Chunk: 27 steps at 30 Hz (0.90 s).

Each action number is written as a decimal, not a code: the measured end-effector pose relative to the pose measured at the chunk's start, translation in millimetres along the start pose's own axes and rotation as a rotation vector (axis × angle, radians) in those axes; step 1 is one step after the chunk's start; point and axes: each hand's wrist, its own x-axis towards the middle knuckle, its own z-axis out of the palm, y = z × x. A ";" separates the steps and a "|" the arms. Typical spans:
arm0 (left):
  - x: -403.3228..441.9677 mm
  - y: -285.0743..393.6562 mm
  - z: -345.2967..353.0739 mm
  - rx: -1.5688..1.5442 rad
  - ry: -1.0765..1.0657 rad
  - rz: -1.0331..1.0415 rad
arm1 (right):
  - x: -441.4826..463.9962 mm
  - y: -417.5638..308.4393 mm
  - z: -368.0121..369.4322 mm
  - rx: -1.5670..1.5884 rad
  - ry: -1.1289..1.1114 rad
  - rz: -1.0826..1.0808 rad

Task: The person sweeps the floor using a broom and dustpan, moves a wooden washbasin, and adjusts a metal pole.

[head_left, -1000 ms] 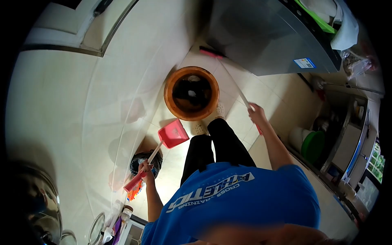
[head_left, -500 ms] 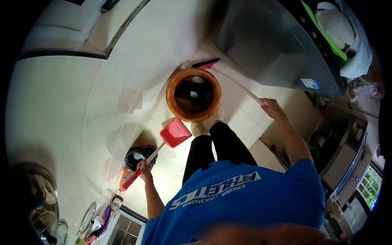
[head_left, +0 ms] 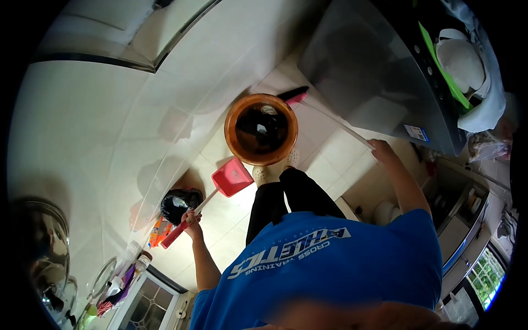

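Gripping pink plastic dustpan [head_left: 233,177]: left hand [head_left: 191,218] | clasping pink-and-black, pale-handled broom [head_left: 297,99]: right hand [head_left: 383,150] | broom could bump round brown pot [head_left: 234,131], its head lying close

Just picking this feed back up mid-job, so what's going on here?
A person's left hand grips a pink dustpan and the right hand grips a broom. The broom's head is by the far side of the brown pot; the dustpan's scoop is on the near side.
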 end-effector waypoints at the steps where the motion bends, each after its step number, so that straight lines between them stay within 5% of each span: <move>1: -1.6 -0.6 0.7 -0.016 -0.006 -0.003 | -10.3 9.4 -6.2 -0.003 0.002 -0.002; 6: -3.8 0.0 1.9 0.009 -0.005 0.006 | -54.3 -23.7 -60.4 0.103 0.031 0.261; 10: -8.0 4.3 6.6 0.028 0.005 0.005 | -28.8 -8.5 -35.3 -0.056 0.230 -0.099; 16: -9.8 12.8 14.2 0.082 -0.018 0.014 | 55.6 -52.6 33.4 0.069 0.234 -0.001; 18: -12.1 13.8 15.5 0.075 -0.033 0.013 | 41.2 -50.0 44.6 0.171 0.091 0.141; 22: -13.5 7.2 11.3 0.083 -0.033 0.036 | -21.9 47.5 95.1 0.173 0.159 -0.073; 27: -0.6 -11.4 -13.7 -0.071 -0.039 -0.012 | -150.7 42.0 53.4 -0.012 -0.054 0.324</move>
